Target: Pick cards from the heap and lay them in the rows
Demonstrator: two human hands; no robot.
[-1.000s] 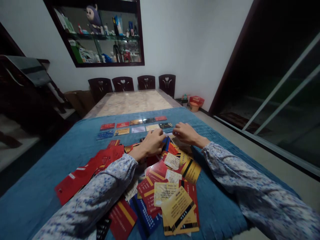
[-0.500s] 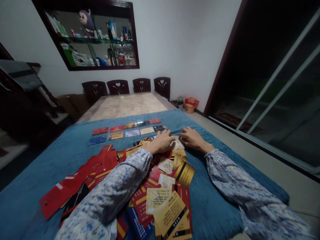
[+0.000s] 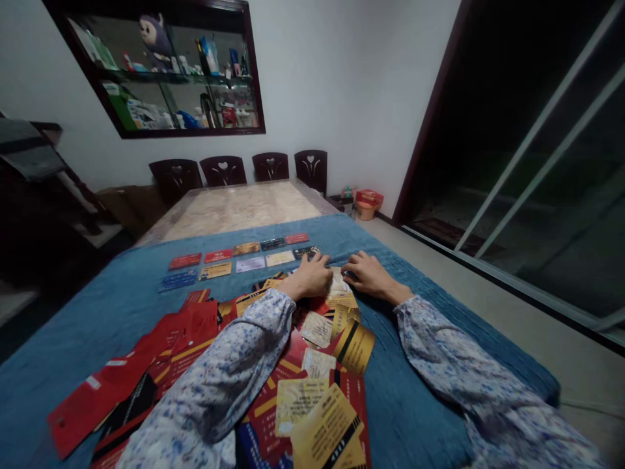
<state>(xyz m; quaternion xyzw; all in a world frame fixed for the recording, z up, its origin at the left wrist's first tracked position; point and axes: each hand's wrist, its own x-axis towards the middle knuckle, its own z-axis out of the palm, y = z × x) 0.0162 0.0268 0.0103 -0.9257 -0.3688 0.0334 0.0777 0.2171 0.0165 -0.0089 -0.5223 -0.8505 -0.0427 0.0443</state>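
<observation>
My left hand [image 3: 312,276] is over the far end of a loose card pile, its fingers curled down near a black card [image 3: 306,252]; whatever lies beneath the fingertips is hidden. To its right, my right hand [image 3: 370,276] bends its thumb and fingers at the right edge of a pale gold card [image 3: 340,286], which lies between the two hands. Nearer to me the pile holds several gold cards [image 3: 352,346], and red cards [image 3: 188,329] spread out to the left, partly covered by my left sleeve.
Beyond the pile, cards lie in two rows, among them a red card [image 3: 218,256], a lilac card [image 3: 250,263] and a blue card [image 3: 178,280]. A blue cloth [image 3: 405,397] covers the near part of the stone-topped table [image 3: 234,207]. Dark chairs [image 3: 223,170] stand at the far end.
My left hand has drawn slightly away from the pale gold card, leaving more of it visible. My right hand stays at its right edge. The whole view has shifted a little.
</observation>
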